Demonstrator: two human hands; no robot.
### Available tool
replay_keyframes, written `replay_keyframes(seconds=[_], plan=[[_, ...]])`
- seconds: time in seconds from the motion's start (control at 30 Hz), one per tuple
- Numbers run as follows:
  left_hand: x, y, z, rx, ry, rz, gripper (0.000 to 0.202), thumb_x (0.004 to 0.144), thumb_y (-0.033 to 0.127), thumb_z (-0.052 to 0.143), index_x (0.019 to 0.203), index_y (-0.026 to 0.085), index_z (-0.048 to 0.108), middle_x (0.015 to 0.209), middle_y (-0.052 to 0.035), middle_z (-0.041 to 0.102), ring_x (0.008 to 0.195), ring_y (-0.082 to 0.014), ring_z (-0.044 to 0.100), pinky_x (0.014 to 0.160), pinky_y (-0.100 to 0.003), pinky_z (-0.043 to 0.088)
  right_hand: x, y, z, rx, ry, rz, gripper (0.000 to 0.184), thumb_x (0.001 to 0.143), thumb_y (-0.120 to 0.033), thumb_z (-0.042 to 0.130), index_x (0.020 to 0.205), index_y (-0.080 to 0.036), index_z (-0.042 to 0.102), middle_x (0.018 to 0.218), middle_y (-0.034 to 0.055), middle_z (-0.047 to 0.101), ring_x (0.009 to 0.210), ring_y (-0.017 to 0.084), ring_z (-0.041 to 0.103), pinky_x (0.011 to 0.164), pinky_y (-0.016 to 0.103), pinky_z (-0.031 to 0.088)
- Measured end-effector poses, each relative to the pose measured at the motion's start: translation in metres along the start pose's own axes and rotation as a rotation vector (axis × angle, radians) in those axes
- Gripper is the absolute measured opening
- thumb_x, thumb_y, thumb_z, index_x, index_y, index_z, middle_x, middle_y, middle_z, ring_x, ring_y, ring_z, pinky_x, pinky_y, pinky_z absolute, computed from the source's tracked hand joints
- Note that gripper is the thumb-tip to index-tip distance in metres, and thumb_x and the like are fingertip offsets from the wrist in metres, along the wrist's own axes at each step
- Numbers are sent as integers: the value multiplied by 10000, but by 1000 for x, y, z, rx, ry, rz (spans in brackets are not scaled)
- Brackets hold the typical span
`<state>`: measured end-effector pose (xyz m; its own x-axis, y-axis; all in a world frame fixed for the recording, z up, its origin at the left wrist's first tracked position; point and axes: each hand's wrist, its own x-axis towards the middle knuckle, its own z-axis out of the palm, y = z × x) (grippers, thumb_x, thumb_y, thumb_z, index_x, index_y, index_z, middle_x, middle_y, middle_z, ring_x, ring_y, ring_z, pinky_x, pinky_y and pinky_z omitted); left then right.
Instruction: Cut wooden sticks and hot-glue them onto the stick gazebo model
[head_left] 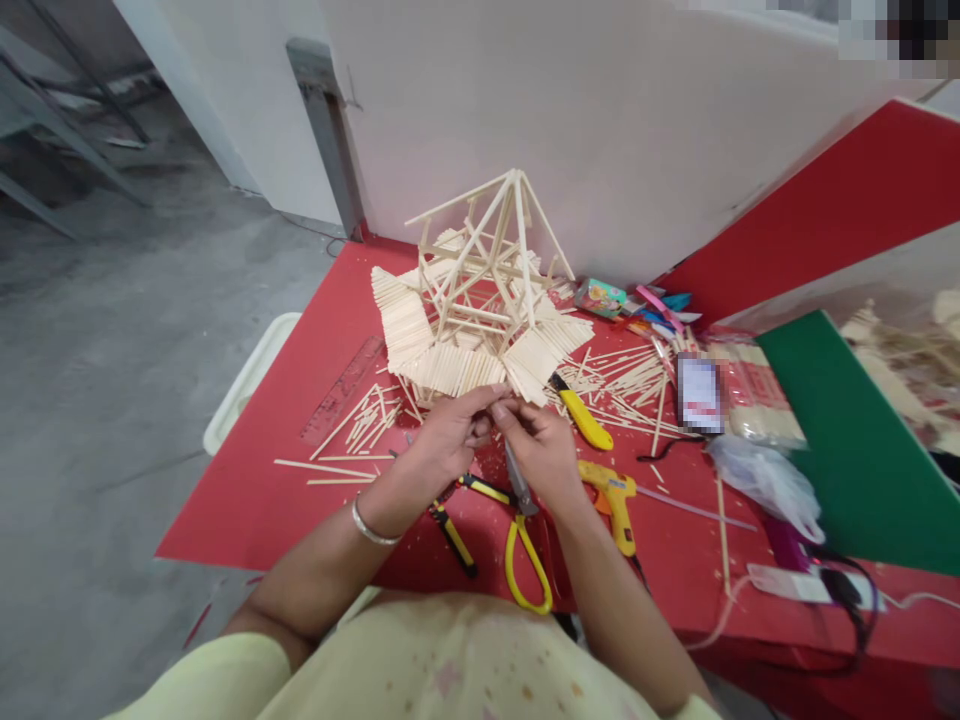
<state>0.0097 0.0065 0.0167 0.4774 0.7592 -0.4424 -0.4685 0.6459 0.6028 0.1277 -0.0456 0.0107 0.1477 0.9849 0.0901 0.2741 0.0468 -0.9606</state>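
Note:
My left hand [459,432] and my right hand [536,440] meet at the fingertips, close to the front edge of a model pavilion [484,270] built from thin wooden sticks. Both sets of fingers are bent and pinched together; whatever they hold, if anything, is too small to make out. The model has an open peaked frame above flared panels of sticks laid side by side. Under my hands lie yellow-and-black pliers [452,538] and a cutting tool with yellow loop handles [527,565], each partly hidden. A yellow glue gun [616,500] rests right of my right wrist.
Loose sticks [367,420] and a clear ruler [343,390] lie left on the red table [247,490]. At right are a yellow utility knife [585,415], more sticks, a phone [700,393], packaged sticks [754,390], a plastic bag [769,485] and a power strip [806,585] with cables.

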Motion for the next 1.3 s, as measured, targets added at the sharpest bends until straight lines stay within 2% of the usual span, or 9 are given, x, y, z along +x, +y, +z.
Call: replay_keyframes(seconds=[0.23,0.43,0.67,0.9,1.3], plan=[[4,3,-2,-37,-44,-84,168,662,233,745,729,118,642,622,26,542,419,-9,310,378,-183,157,-2,2,1,-79,52,-34,205,890,-365,596,958,-228,732,881,-2,746,800,158,675,754,270,513],[6,4,-1,-75,-100,-95,132,675,206,714,668,134,604,579,38,502,428,-18,314,396,-188,196,-4,3,2,-131,72,-44,199,877,-363,616,975,-232,730,899,2,747,818,163,680,767,278,516],[9,3,-3,-115,-92,-98,127,659,185,724,689,132,613,566,46,510,417,-18,316,384,-185,188,-5,0,2,-251,110,-105,187,885,-346,609,986,-241,727,912,3,740,830,156,664,761,276,494],[9,2,-2,-117,-69,-88,166,641,193,745,678,132,595,547,53,496,408,-16,307,381,-181,191,-6,1,2,-239,122,-107,191,891,-339,606,1004,-241,724,922,3,737,835,152,662,771,275,497],[5,6,-2,-85,-105,-92,139,658,202,726,644,129,608,512,54,474,409,-18,297,383,-176,205,-4,5,5,-210,144,-120,183,885,-334,614,995,-246,730,922,-3,741,837,146,670,773,264,501]])
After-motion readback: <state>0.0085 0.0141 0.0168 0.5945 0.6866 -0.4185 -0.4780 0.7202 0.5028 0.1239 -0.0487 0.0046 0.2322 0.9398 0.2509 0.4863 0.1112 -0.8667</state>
